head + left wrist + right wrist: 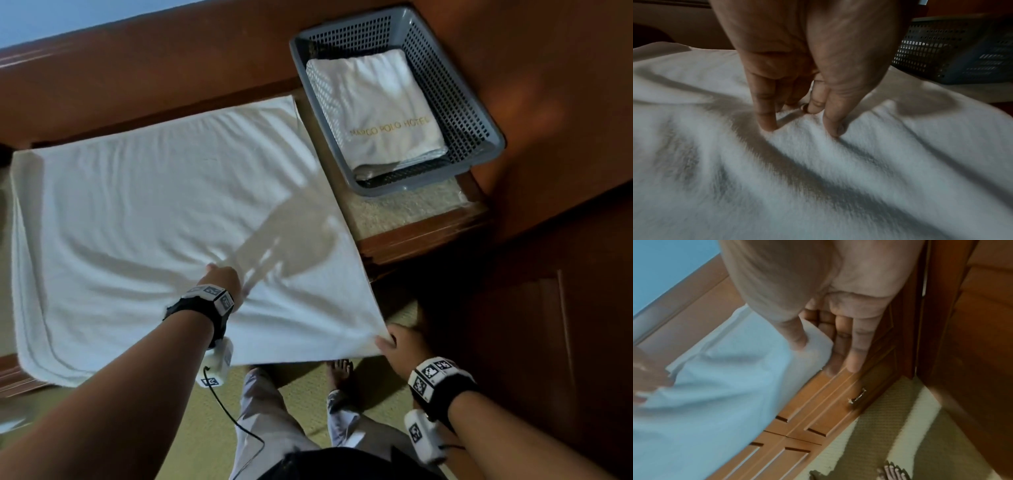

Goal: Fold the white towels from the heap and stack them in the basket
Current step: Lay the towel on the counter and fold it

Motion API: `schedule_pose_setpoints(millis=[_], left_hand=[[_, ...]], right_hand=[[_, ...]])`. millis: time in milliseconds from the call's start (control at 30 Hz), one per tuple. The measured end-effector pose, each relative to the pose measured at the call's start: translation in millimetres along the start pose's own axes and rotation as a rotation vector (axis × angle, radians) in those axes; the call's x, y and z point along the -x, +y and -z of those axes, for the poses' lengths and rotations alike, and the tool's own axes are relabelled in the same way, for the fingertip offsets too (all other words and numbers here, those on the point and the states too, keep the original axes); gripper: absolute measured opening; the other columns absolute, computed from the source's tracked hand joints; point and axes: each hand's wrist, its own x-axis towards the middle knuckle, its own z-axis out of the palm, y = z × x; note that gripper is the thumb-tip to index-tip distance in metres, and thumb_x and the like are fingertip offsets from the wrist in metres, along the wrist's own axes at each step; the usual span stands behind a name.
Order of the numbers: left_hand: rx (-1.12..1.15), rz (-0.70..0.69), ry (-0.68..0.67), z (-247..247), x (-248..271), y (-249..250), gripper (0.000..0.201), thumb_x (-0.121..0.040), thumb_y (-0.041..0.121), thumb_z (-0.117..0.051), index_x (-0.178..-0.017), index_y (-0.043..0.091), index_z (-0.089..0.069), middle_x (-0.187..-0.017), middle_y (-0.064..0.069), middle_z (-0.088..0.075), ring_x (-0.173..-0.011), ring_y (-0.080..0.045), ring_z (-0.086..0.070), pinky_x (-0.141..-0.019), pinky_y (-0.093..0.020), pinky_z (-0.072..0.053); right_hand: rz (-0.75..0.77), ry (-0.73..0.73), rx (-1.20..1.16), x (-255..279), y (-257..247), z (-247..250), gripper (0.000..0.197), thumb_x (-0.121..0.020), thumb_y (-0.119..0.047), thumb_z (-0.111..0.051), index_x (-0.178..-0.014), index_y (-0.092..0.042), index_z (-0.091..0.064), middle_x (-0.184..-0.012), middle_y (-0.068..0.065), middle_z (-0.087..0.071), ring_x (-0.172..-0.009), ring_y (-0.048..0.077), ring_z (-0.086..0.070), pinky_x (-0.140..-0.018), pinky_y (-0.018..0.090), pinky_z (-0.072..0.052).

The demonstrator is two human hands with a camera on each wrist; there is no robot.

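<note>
I see one white towel (164, 212) spread nearly flat across the middle and left of the head view, rippled with soft creases, its left edge doubled over and its lower right corner lifted off the wooden unit (421, 240). A folded towel (376, 106) with gold lettering lies in the grey basket (486, 137) at the upper right of the frame, just beside the spread one.

My left hand (224, 275) sits in the lower middle of the towel; its fingertips (767, 125) point down and press into the cloth, with a ridge of fabric raised between finger and thumb, so it seems to pinch it. My right hand (399, 346), lower right, grasps the towel's corner: thumb (797, 339) on top, fingers straight beneath.

Only the left wrist view shows the fingertips digging in, and the basket's (941, 48) mesh side at its upper right. Only the right wrist view shows the corner (818, 344) clamped under the thumb, the unit's panelled front (818, 415) with a metal handle (857, 396), and bare toes on the carpet (869, 434).
</note>
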Motion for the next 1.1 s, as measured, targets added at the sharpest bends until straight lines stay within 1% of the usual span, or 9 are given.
schedule_pose_setpoints(millis=[67,133,233,333,400,533,700,933,1100], left_hand=[[-0.002,-0.014,0.01,0,-3,-1,0.059,-0.092,0.049,-0.059,-0.131,0.004,-0.056,-0.14,-0.021,-0.044,-0.106,-0.03,-0.062,-0.091,-0.037,-0.054],[-0.003,-0.021,0.009,1,-2,-2,0.057,-0.091,0.047,-0.061,-0.129,0.004,-0.059,-0.14,-0.023,-0.045,-0.108,-0.031,-0.062,-0.092,-0.038,-0.054],[0.003,-0.024,0.002,1,1,-4,0.056,-0.094,0.043,-0.06,-0.133,0.004,-0.056,-0.149,-0.024,-0.036,-0.11,-0.03,-0.062,-0.093,-0.035,-0.052],[0.02,-0.045,0.026,1,1,-12,0.051,-0.095,0.039,-0.059,-0.136,0.008,-0.055,-0.143,-0.015,-0.04,-0.105,-0.026,-0.062,-0.089,-0.033,-0.051],[0.047,-0.074,0.017,0,4,-16,0.054,-0.096,0.035,-0.06,-0.143,0.012,-0.048,-0.148,-0.01,-0.038,-0.117,-0.026,-0.058,-0.098,-0.034,-0.048],[0.256,-0.221,-0.009,-6,19,-41,0.058,-0.099,0.024,-0.057,-0.153,0.027,-0.034,-0.165,0.005,-0.004,-0.146,-0.019,-0.03,-0.12,-0.033,-0.026],[0.364,-0.282,0.021,-39,32,-104,0.068,-0.101,0.025,-0.052,-0.158,0.03,-0.016,-0.16,0.019,0.005,-0.152,-0.013,-0.009,-0.123,-0.037,-0.016],[0.367,0.035,0.061,-80,33,-251,0.085,-0.097,0.042,-0.051,-0.157,0.03,0.007,-0.16,0.015,0.022,-0.152,-0.012,0.004,-0.12,-0.046,-0.024],[0.492,0.338,0.062,-99,20,-381,0.087,-0.094,0.041,-0.051,-0.157,0.026,0.007,-0.165,0.002,0.015,-0.152,-0.026,-0.011,-0.118,-0.049,-0.027]], right_hand=[[-0.087,-0.012,0.066,-5,-8,-2,0.038,-0.099,-0.034,-0.056,-0.069,-0.013,-0.045,-0.065,0.006,-0.048,-0.062,0.025,-0.047,-0.054,0.032,-0.029],[-0.157,-0.031,0.116,-9,-10,0,0.038,-0.101,-0.035,-0.052,-0.073,-0.009,-0.048,-0.07,0.009,-0.05,-0.069,0.028,-0.05,-0.059,0.035,-0.032],[-0.228,-0.073,0.166,-16,-10,4,0.032,-0.1,-0.032,-0.052,-0.097,-0.003,-0.064,-0.106,0.018,-0.066,-0.099,0.034,-0.062,-0.078,0.032,-0.045],[-0.261,-0.04,0.185,-19,-26,12,0.019,-0.097,-0.021,-0.054,-0.111,-0.009,-0.058,-0.133,0.017,-0.051,-0.114,0.034,-0.058,-0.091,0.031,-0.045],[-0.262,-0.017,0.181,-19,-40,16,0.033,-0.096,-0.02,-0.057,-0.127,-0.013,-0.05,-0.14,0.014,-0.04,-0.119,0.031,-0.055,-0.098,0.033,-0.043],[-0.063,0.078,0.245,-20,-89,19,0.04,-0.093,-0.022,-0.061,-0.13,-0.017,-0.048,-0.138,0.009,-0.038,-0.12,0.028,-0.053,-0.098,0.033,-0.043],[0.247,0.054,0.384,-29,-179,1,0.041,-0.095,-0.026,-0.057,-0.134,-0.023,-0.046,-0.14,0.003,-0.033,-0.129,0.024,-0.042,-0.104,0.037,-0.043],[0.387,-0.156,0.57,-40,-282,-52,0.05,-0.099,-0.029,-0.05,-0.148,-0.033,-0.038,-0.159,-0.006,-0.022,-0.145,0.018,-0.027,-0.115,0.037,-0.036],[0.398,-0.265,0.614,-37,-340,-102,0.056,-0.1,-0.029,-0.05,-0.152,-0.038,-0.032,-0.166,-0.012,-0.004,-0.152,0.014,-0.011,-0.121,0.035,-0.026]])
